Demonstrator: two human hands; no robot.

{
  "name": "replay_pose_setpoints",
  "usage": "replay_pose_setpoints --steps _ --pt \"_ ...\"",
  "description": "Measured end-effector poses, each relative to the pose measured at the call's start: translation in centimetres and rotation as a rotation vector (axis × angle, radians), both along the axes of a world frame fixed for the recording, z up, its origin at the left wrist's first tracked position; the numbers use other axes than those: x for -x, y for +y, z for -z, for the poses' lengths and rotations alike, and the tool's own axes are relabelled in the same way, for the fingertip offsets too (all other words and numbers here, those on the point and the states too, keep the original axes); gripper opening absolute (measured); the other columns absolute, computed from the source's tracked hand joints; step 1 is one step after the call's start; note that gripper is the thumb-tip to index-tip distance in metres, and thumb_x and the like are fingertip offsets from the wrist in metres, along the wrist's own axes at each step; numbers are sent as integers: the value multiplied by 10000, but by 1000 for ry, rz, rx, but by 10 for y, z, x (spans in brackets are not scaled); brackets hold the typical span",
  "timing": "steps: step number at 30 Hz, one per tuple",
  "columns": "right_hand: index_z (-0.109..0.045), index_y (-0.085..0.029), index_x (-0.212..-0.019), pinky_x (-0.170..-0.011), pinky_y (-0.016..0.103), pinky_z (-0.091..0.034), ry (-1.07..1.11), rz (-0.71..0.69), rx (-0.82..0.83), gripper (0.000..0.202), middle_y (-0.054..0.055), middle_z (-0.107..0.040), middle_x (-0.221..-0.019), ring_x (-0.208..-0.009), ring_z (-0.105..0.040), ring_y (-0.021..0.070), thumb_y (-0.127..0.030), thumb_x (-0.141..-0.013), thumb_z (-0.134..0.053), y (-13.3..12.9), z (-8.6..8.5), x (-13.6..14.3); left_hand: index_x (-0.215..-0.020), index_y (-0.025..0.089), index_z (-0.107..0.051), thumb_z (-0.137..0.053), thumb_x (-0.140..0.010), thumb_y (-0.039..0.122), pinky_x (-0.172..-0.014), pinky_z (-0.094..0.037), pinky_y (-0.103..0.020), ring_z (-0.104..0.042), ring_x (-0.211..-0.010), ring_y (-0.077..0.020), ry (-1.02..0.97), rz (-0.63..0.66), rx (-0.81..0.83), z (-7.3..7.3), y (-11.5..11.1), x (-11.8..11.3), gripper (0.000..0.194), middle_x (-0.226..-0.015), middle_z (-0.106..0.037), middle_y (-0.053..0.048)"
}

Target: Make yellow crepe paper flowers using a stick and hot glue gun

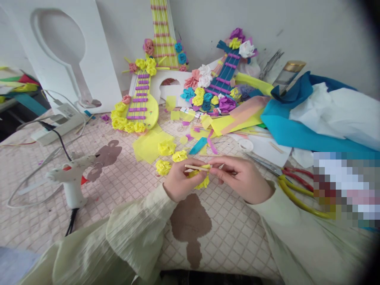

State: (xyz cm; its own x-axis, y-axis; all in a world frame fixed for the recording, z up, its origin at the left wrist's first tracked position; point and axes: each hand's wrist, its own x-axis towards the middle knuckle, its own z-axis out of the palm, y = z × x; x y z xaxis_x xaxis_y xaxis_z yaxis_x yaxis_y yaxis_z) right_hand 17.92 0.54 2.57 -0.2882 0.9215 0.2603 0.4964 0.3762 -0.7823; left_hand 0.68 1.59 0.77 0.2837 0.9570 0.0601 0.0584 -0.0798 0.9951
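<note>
My left hand (182, 180) is closed on a thin pale wooden stick (196, 168), which lies level between thumb and fingers. At the stick's right end, my right hand (242, 178) pinches a small bit of yellow crepe paper (205, 166); its fingertips partly hide it. Just below and behind the fingers lies a yellow paper flower (203, 183), partly covered by my left hand. More yellow paper flowers, one (163, 167) to the left and one (179, 155) behind, rest on the tablecloth close to my left hand.
A white hot glue gun (71, 174) stands at left by a power strip (59, 122). Scissors (285, 174) lie right of my right hand. Decorated paper lutes, one yellow (151, 109) and one blue (224, 73), lean at the back. Blue crepe paper (279, 122) is heaped at right.
</note>
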Motion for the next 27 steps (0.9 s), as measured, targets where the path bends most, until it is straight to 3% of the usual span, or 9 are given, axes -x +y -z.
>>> replay_pose_setpoints --steps 8,18,27 --pt "-633 -205 -885 -575 251 -528 11 4 -94 138 54 -653 -918 -688 -633 131 -265 -816 -529 -1 -1 0 -754 149 -666 -666 -673 251 -661 -513 -257 -631 -720 -151 -59 -6 51 -3 0 -2 131 -793 -691 -60" --pt "-637 -189 -844 -498 231 -465 -53 -1 -226 110 46 -656 -871 -670 -596 124 -179 -789 -541 -1 -3 2 -727 147 -676 -646 -697 239 -660 -507 -261 -625 -743 -157 -50 4 46 -4 0 -1 101 -802 -692 -70" --pt "-665 -205 -859 -625 250 -515 -118 28 -422 173 53 -656 -848 -725 -618 129 -134 -807 -515 -5 -3 3 -813 153 -696 -641 -707 255 -653 -501 -248 -636 -751 -162 -54 30 88 -7 0 -1 158 -811 -704 -65"
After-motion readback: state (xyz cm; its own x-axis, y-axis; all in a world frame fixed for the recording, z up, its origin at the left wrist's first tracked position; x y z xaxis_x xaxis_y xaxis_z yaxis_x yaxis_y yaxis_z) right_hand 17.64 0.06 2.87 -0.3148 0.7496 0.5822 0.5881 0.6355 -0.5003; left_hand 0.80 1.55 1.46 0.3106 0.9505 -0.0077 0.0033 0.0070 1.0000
